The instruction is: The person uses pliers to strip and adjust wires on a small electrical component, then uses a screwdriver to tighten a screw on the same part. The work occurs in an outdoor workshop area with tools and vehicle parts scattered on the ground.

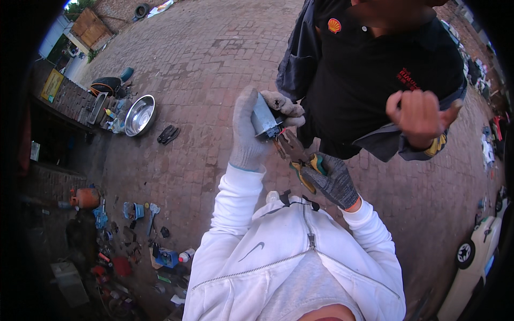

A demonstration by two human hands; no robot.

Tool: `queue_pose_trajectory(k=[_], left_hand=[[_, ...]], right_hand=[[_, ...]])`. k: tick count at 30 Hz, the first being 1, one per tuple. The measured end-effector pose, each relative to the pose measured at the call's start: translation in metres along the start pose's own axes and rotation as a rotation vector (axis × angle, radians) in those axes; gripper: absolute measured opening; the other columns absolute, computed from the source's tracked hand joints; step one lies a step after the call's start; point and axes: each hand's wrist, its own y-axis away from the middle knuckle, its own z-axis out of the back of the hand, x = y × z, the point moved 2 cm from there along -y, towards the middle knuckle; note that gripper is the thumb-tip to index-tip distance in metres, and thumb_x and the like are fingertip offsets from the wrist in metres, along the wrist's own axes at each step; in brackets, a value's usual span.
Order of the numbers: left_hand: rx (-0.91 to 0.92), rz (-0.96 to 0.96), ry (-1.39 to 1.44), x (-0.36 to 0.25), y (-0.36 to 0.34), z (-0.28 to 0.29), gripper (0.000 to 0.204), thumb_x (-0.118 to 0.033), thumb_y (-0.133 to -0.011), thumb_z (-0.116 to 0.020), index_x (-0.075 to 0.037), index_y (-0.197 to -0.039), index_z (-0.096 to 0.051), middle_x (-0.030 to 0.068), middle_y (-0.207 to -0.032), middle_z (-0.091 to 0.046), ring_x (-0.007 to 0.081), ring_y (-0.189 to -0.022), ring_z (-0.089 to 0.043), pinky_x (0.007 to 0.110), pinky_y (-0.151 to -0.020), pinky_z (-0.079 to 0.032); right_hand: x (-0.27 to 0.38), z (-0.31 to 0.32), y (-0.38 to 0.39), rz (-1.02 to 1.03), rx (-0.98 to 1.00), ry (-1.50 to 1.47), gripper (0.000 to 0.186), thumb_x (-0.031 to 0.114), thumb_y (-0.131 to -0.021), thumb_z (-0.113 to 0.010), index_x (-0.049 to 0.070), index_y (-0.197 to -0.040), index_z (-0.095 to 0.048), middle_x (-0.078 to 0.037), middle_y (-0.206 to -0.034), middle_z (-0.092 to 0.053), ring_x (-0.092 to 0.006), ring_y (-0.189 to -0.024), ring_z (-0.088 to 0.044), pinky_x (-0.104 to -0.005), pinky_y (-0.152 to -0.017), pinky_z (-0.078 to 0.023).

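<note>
My left hand (247,128), in a pale grey knit glove, is closed round a grey metal box-shaped part (263,115) with a flat flange and a dark fitting at its lower end. Soiled grey glove fingers (286,108) curl at the part's right side; whether they are all mine I cannot tell. In a darker grey glove, my right hand (333,181) grips pliers (293,148) with yellow-and-green handles. The plier jaws point up and left, at the dark fitting. Whether they bite on it is too small to make out.
Close in front stands a person in a dark shirt (380,75), one bare hand (420,117) raised. A steel basin (140,115) and black shoes (168,135) lie left on the brick paving. Scattered tools, an orange tank (85,198) and a blue box (167,258) are lower left. A car (474,262) is at right.
</note>
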Motion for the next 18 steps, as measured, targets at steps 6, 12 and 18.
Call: queue_pose_trajectory(k=[6,12,18], left_hand=[[-0.042,0.083,-0.280,-0.006,0.001,-0.001,0.046,-0.042,-0.103,-0.052,0.000,-0.089,-0.065,0.0152,-0.083,-0.066,0.0308,-0.078,-0.073,0.039,-0.068,-0.064],[-0.035,0.178,-0.469,-0.007,-0.007,0.001,0.042,-0.036,-0.100,-0.060,0.003,-0.088,-0.068,0.0156,-0.081,-0.070,0.0262,-0.070,-0.072,0.034,-0.064,-0.061],[-0.072,0.166,-0.460,-0.008,-0.008,0.005,0.041,-0.036,-0.099,-0.061,0.004,-0.089,-0.068,0.0156,-0.081,-0.069,0.0267,-0.071,-0.072,0.035,-0.063,-0.061]], right_hand=[[-0.003,0.004,-0.001,0.097,0.038,-0.007,0.033,0.021,-0.096,-0.074,0.002,-0.122,-0.066,-0.010,-0.109,-0.072,-0.0142,-0.099,-0.066,-0.0296,-0.086,-0.054],[-0.022,0.000,0.000,-0.295,0.322,-0.546,0.029,0.020,-0.100,-0.068,0.002,-0.123,-0.066,-0.010,-0.111,-0.072,-0.0159,-0.102,-0.067,-0.0283,-0.087,-0.052],[-0.021,0.000,0.007,-0.576,0.320,-0.830,0.046,0.026,-0.096,-0.074,0.003,-0.133,-0.061,-0.012,-0.125,-0.069,-0.0194,-0.109,-0.066,-0.0304,-0.095,-0.050]])
